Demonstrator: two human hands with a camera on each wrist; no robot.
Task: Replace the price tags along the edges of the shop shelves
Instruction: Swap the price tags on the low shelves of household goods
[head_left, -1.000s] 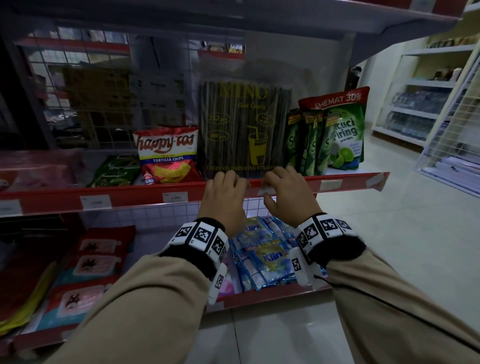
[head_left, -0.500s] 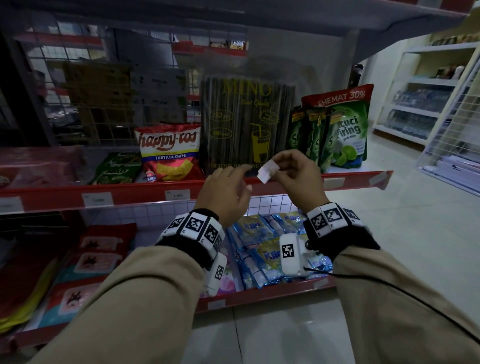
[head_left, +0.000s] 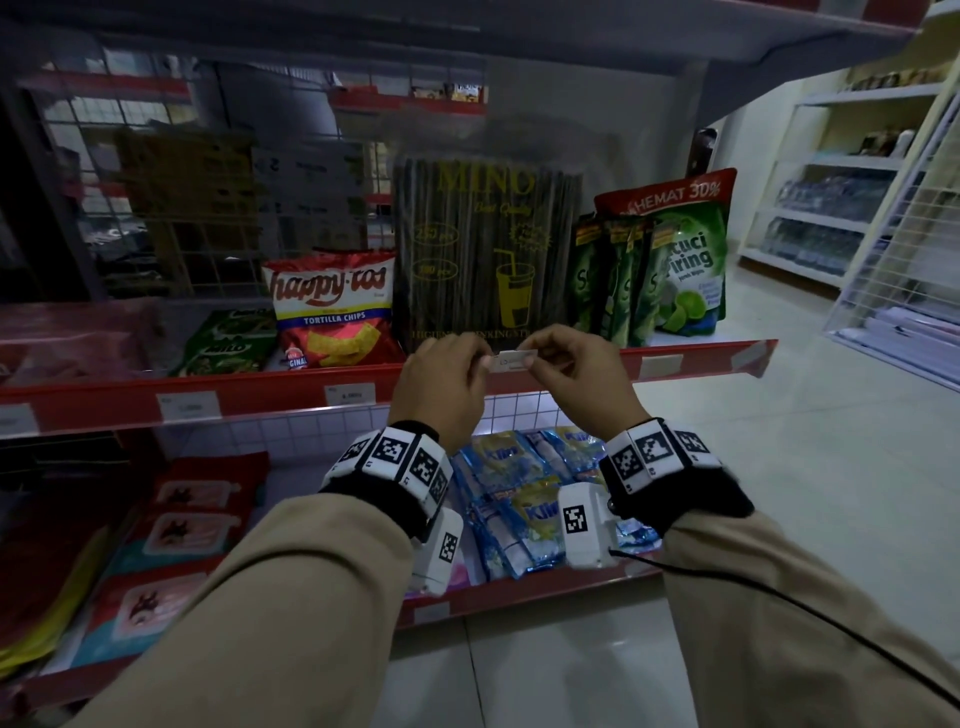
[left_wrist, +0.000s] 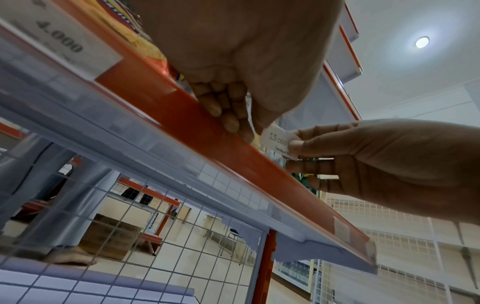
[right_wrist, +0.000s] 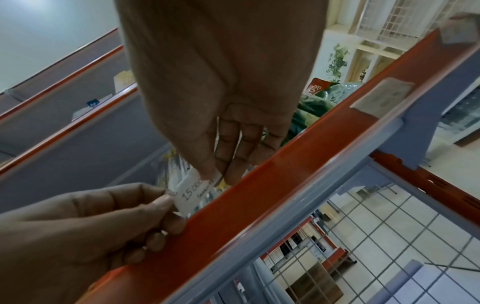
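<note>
A small white price tag (head_left: 511, 360) with "15.000" handwritten on it (left_wrist: 278, 138) (right_wrist: 191, 194) is held level just above the red shelf-edge strip (head_left: 260, 396). My left hand (head_left: 480, 359) pinches its left end between thumb and forefinger. My right hand (head_left: 537, 358) pinches its right end the same way. In the left wrist view the left fingers (left_wrist: 230, 121) hang against the red strip (left_wrist: 182, 111). In the right wrist view the right fingers (right_wrist: 228, 162) sit just above the strip (right_wrist: 285, 174). The strip behind my hands is bare.
Other tags (head_left: 349, 394) (head_left: 189, 406) (head_left: 660, 366) sit along the same strip. A straw pack (head_left: 488, 260), a chips bag (head_left: 332, 312) and green pouches (head_left: 670, 260) stand on the shelf behind. Blue sachets (head_left: 519, 493) lie on the lower shelf. Open tiled floor lies to the right.
A second ago both hands were at the shelf strip. The right hand then lifted the tag off it, and now the left hand has taken its other end, holding it level.
</note>
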